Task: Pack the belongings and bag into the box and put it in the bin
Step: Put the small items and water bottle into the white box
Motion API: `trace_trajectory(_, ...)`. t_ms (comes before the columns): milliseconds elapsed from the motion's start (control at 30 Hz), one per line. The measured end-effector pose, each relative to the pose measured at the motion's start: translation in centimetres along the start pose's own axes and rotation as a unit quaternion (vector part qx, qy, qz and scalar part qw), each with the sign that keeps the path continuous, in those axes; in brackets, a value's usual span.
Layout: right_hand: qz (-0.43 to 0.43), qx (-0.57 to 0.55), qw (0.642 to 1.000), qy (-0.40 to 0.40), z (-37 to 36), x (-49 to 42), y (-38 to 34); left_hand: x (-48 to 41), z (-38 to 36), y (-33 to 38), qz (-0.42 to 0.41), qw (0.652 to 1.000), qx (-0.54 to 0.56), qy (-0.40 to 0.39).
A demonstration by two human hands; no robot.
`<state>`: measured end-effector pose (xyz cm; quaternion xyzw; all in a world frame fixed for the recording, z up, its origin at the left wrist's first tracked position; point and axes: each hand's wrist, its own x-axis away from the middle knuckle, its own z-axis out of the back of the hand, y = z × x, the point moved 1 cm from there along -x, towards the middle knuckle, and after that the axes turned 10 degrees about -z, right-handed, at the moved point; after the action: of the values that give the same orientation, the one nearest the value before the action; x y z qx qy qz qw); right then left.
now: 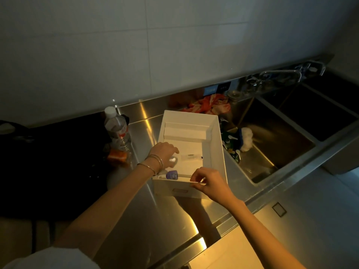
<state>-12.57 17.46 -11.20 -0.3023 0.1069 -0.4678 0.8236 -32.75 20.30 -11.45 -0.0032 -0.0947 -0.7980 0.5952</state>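
Packing underway: your left hand reaches into the white box, grip indeterminate; right hand pinches its near wall. Purple item already inside; binning outstanding.

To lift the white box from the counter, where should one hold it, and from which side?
Probably by its two long side walls, one hand from each side. The white box is open-topped with loose items inside, so it should stay level. The right hand pinches only the thin near rim, which likely suits steadying, not lifting.
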Motion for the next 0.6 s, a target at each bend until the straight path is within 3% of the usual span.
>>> trace_trajectory(100, 0.003, -0.005, 1.0, -0.014, 0.1, -0.2, -0.2, 2.4, 0.4, -1.3, 0.008, 0.979, 0.136, 0.149)
trace_trajectory(233, 0.02, -0.004, 0.999, -0.031, -0.3, -0.7, -1.1, 6.9, -0.1, -4.5, 0.018, 0.944, 0.138, 0.3)
trace_trajectory(367, 0.022, -0.007, 0.999, -0.03, -1.4, -1.1, -1.9, 10.1, -2.3, -7.9, 0.13, 0.947, 0.116, 0.269)
trace_trajectory(600, 0.007, -0.005, 1.0, -0.03, -2.1, -1.6, -2.8, 9.9, -4.9, -11.8, 0.103, 0.985, 0.053, 0.124)
